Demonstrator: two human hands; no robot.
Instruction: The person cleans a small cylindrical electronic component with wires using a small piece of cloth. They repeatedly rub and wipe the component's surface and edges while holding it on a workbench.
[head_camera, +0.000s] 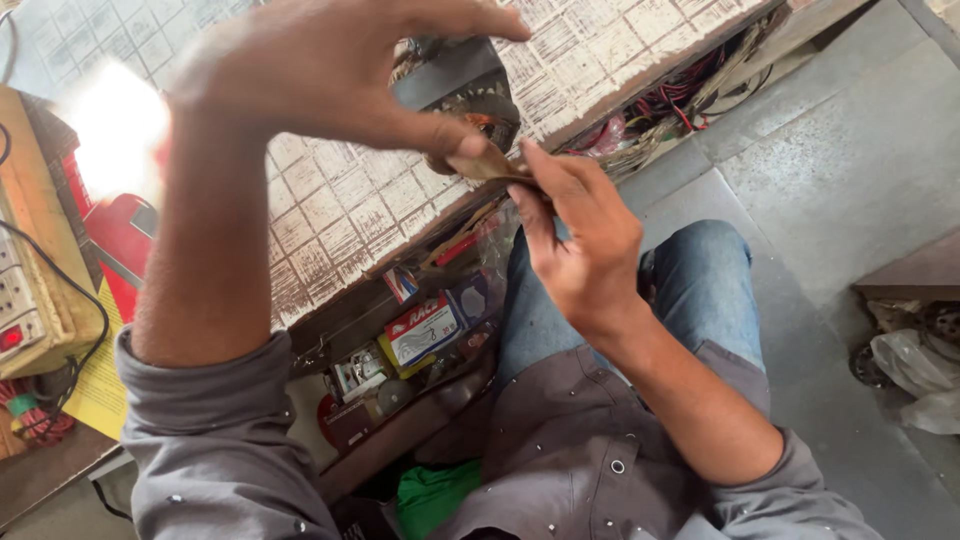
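My left hand (330, 75) is raised close to the camera, thumb and fingers pinching one end of a small brown strip (492, 163). My right hand (578, 235) pinches the other end of the same strip from below right. Behind the strip a dark round part with copper windings (492, 112) rests on the tiled worktop (340, 205), partly hidden by my left hand. Both hands meet above the worktop's front edge, over my lap.
An open shelf under the worktop holds small boxes (422, 330), metal parts and a red tool. Tangled coloured wires (672, 100) lie at the top right. A power strip (15, 300) and red object (120, 240) stand at left. Plastic bags (915, 370) lie on the grey floor right.
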